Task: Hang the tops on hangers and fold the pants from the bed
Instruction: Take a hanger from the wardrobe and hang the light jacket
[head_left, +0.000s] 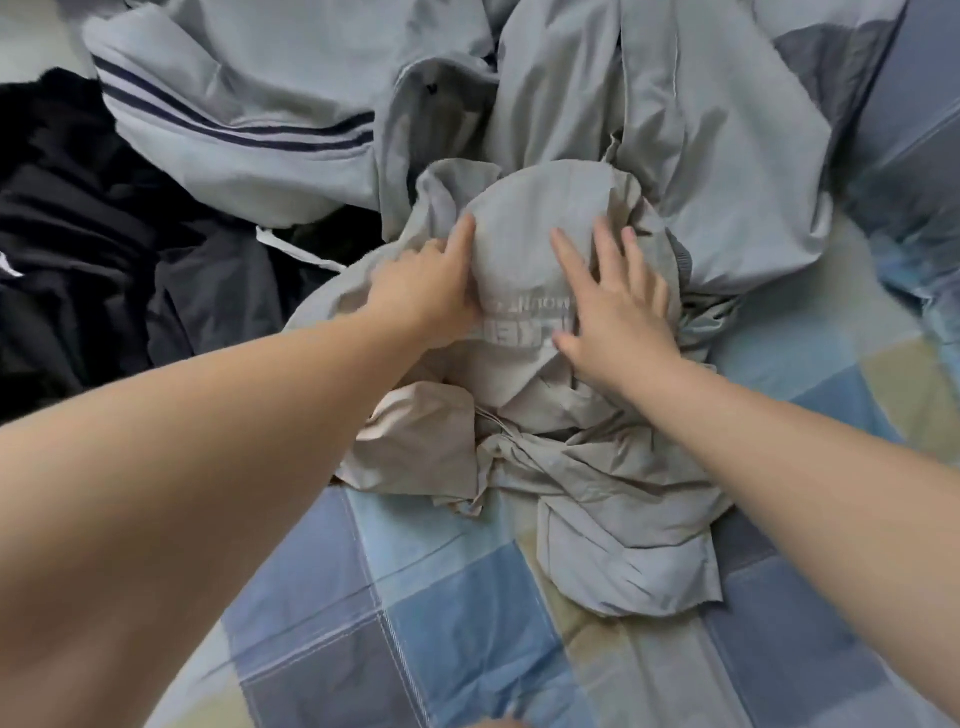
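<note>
Left hand (431, 296) and right hand (618, 317) work the crumpled top (535, 218).
Right lies flat, fingers spread; left shows a straight forefinger, the rest buried in a fold, so its grip is unclear. Probably the spreading-out step; next, find the neck and fetch a hanger, none visible. Top lies on a checked sheet (415, 613), grey clothes (234, 130) beyond, black clothes (78, 218) left.

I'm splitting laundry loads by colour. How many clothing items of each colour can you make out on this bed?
Black: 1, the black clothing heap; I cannot tell how many pieces are in it
Pale grey: 2, the striped pale grey garment and the plain pale grey garment
Beige: 1, the beige lettered garment
Total: 4
</note>
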